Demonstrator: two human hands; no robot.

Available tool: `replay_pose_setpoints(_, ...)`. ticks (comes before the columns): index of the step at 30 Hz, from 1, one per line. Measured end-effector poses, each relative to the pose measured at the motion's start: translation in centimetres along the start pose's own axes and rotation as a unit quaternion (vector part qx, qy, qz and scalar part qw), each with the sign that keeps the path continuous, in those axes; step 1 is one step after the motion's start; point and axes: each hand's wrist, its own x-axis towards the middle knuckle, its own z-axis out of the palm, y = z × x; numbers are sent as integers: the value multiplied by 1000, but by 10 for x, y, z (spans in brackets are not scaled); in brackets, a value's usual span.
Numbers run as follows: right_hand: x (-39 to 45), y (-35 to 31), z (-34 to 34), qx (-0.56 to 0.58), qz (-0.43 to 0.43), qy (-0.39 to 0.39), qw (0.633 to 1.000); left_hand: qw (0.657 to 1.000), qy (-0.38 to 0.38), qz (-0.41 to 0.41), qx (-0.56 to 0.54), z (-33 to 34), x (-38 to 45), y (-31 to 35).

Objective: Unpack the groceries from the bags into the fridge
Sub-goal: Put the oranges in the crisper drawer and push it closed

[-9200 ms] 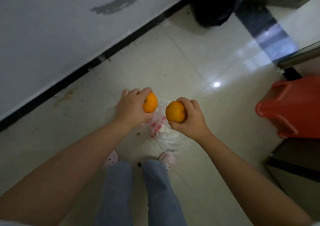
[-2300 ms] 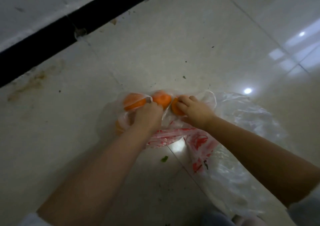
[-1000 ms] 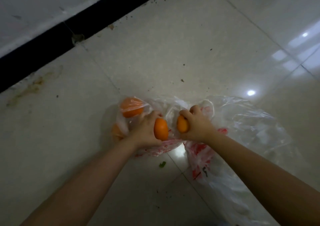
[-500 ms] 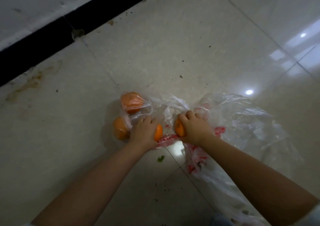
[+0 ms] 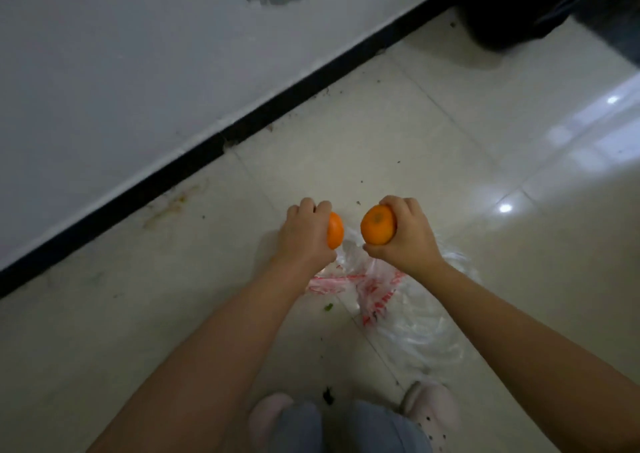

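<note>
My left hand [image 5: 306, 234] grips an orange [image 5: 335, 230] from above, most of the fruit hidden by the fingers. My right hand [image 5: 405, 236] grips a second orange [image 5: 377, 225], its stem end turned toward me. Both oranges are held above the floor, a short gap between them. Below the hands a clear plastic bag with red print [image 5: 398, 300] lies crumpled on the tiles. The other oranges in the bag are hidden behind my hands.
A white wall with a black skirting [image 5: 207, 151] runs diagonally on the left. A dark object [image 5: 512, 5] stands at the top right corner. Pink slippers [image 5: 433, 407] and grey trouser legs show at the bottom. The tiled floor [image 5: 381, 123] is littered with small crumbs.
Both hands have lifted out of the bag with an orange each, and the view has risen and pulled back from the floor, so the wall and my feet now show.
</note>
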Motion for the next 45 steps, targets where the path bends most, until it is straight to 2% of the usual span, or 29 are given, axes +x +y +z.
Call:
replay_pose_setpoints(8, -102, -148, -216, 21, -61, 47, 997, 997, 62, 34, -24, -219, -133, 103)
replay_pose_setpoints(14, -199, -223, -370, -2, -102, 160, 982, 980, 143, 131, 44, -357, -235, 185)
replay_pose_setpoints(19, -309, -252, -441, -18, -101, 267, 958, 951, 200, 223, 78, -414, -328, 237)
replay_pose_setpoints(24, -454, -253, -471, -34, -45, 363, 930, 910, 208, 347, 86, -421, -434, 283)
replay_pose_setpoints(29, -600, -235, -500, -66, 35, 421, 904, 862, 194, 461, 87, -406, -536, 353)
replay_pose_setpoints(33, -716, -211, -530, -93, 104, 495, 858, 818, 182, 540, 76, -386, -621, 420)
replay_pose_setpoints(36, -804, -185, -556, -148, 143, 520, 829, 778, 170, 600, 78, -365, -684, 476)
replay_pose_setpoints(42, -971, -119, -617, -193, 205, 583, 762, 748, 141, 648, 30, -312, -809, 605)
replay_pose_setpoints(45, -1036, -84, -649, -194, 225, 592, 749, 744, 150, 650, 36, -291, -861, 669)
